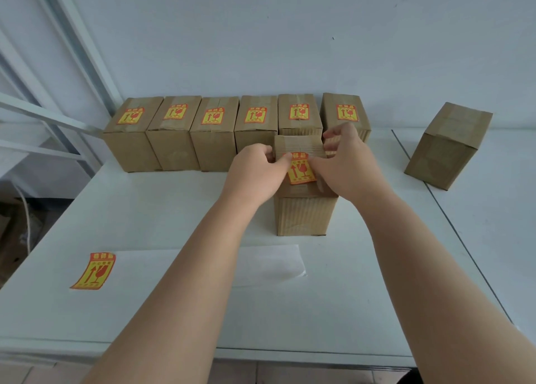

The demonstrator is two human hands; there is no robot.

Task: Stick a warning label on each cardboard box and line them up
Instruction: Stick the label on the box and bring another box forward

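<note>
Head view, down onto a white table [145, 209] set against a pale wall [261, 35]. Near the middle, front box [304, 215], upright, just before the row of six boxes [171, 140] and close to its right end; touching the fifth one or not, cannot tell. On the top face of the front box, warning label [301, 172], red and yellow, lying about in the middle of that face. Left hand [255, 172] at the left side of the top, fingers curled over the left edge, thumb tip laid on the upper left corner of the label. Right hand [345, 163] at the right side, thumb stretched to the right edge of the label, fingers bent over the far right corner of the box. Both hands clamped on the box from two sides, label between the two thumbs. Behind, the six boxes side by side along the wall, each with one same label on top. Well apart at right, unlabelled box [446, 148], upright, turned at an angle, with tape on top. Close to the near table edge, white backing sheet [232, 264] lying flat, with spare label [93, 270] on its left end. At far left, white metal frame [58, 117] beside the table.
</note>
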